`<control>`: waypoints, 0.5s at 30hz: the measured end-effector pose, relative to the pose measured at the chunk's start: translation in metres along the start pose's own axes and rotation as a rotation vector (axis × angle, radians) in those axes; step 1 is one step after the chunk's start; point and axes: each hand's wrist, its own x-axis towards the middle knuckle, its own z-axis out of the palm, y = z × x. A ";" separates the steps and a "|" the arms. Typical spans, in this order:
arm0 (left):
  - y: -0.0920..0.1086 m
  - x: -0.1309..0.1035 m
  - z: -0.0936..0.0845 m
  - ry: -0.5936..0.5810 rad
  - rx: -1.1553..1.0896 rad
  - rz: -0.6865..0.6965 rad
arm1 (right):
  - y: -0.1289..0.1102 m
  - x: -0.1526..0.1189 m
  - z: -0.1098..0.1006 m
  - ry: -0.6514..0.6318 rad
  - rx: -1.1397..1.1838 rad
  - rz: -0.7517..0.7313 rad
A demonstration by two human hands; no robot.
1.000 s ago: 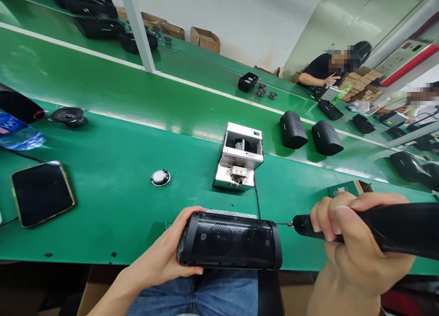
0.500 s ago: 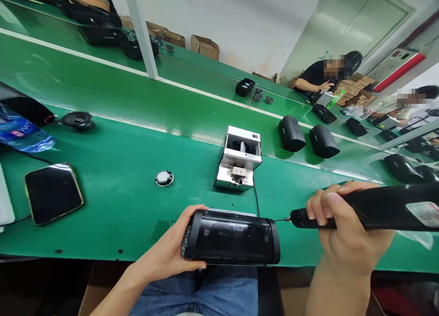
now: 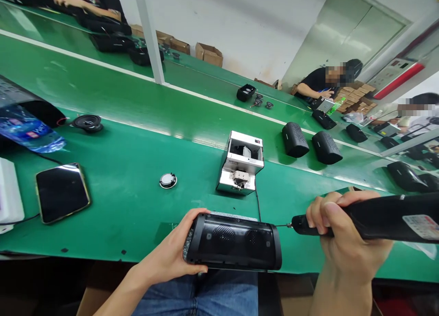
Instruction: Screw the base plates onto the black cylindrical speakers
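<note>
A black speaker housing point(image 3: 236, 243) with perforated patches lies at the table's front edge, above my lap. My left hand point(image 3: 183, 245) grips its left end, thumb below and fingers over the top. In my right hand point(image 3: 339, 220) is a black electric screwdriver point(image 3: 373, 215), held level. Its thin bit points left and meets the upper right end of the housing; the exact contact spot is too small to make out. Just beyond the housing stands a silver screw feeder point(image 3: 240, 163). A small round speaker driver point(image 3: 168, 180) rests to the feeder's left.
On the left are a phone point(image 3: 63, 192), a water bottle point(image 3: 30, 128), a larger speaker driver point(image 3: 87, 123) and a white box point(image 3: 10, 195). Two black speaker housings point(image 3: 295, 140) stand behind the feeder. Co-workers point(image 3: 318, 83) sit across the green table point(image 3: 126, 169).
The view has shifted slightly, so most things sit a little further right and lower. Both hands keep their hold, and the screwdriver bit stays at the housing's right end.
</note>
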 end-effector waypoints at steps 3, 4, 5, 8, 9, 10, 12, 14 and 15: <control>0.000 0.000 0.000 -0.006 -0.004 -0.001 | -0.003 -0.003 0.001 -0.021 0.009 0.013; 0.000 0.000 0.000 -0.008 -0.006 -0.001 | -0.003 -0.003 0.003 -0.015 0.005 0.020; 0.000 0.000 0.000 -0.009 -0.008 -0.001 | -0.004 -0.004 0.004 -0.004 -0.002 0.025; -0.002 -0.001 0.000 -0.008 -0.013 0.005 | -0.003 -0.004 0.007 0.032 -0.022 0.039; -0.003 -0.001 0.001 -0.005 -0.013 0.008 | -0.001 -0.004 0.007 0.035 -0.021 0.039; -0.004 -0.001 0.001 0.000 -0.011 0.010 | 0.000 -0.004 0.007 0.032 -0.017 0.038; -0.005 -0.002 0.001 0.013 -0.002 0.018 | 0.002 -0.003 0.005 0.024 -0.008 0.036; -0.004 -0.002 0.001 0.023 0.016 0.027 | 0.000 -0.003 0.003 0.006 -0.005 0.035; -0.004 -0.002 0.001 0.025 0.026 0.032 | -0.003 -0.003 0.002 -0.007 -0.009 0.034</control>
